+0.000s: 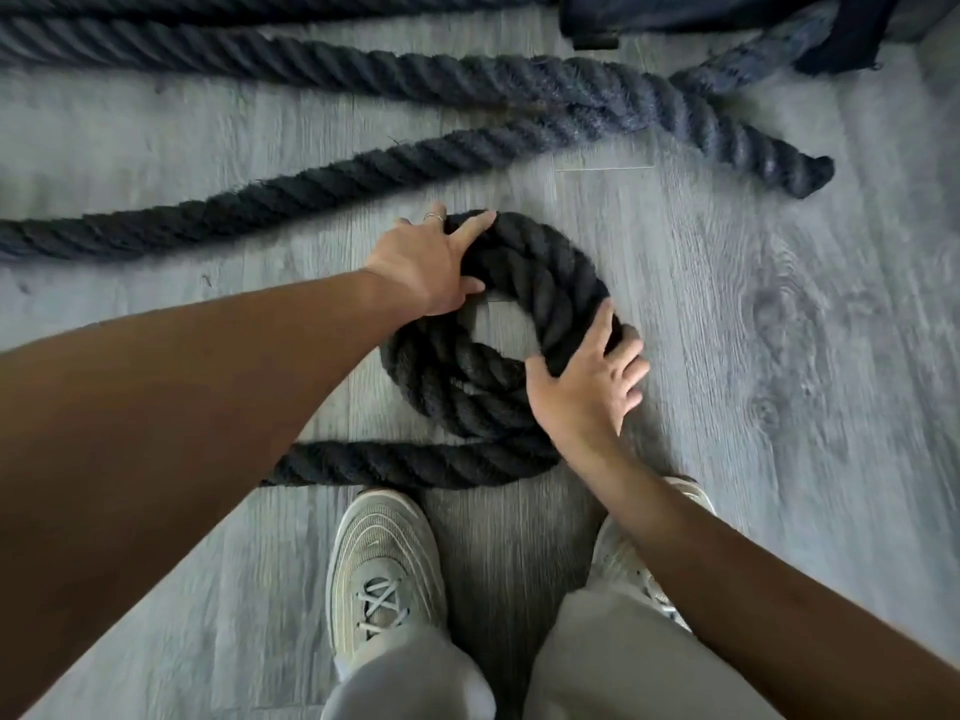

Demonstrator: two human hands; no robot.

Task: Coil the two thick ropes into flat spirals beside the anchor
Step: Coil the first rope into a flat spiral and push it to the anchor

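A thick black rope is wound into a small ring-shaped coil [467,376] on the grey floor in front of my feet, with a bare gap at its centre. Its tail [395,462] runs out to the left along the floor. My left hand [426,262] grips the coil's upper left edge, fingers over the rope. My right hand [587,387] presses on the coil's right side, thumb inside the ring, fingers spread over the outside. A second thick rope [322,184] lies stretched across the floor behind, crossing another strand near its cut end [805,174].
A dark anchor base with straps [727,13] sits at the top right, where the ropes lead. More rope strands [260,65] run along the top edge. My two pale sneakers [384,569] stand just below the coil on the grey wood-look floor [779,356].
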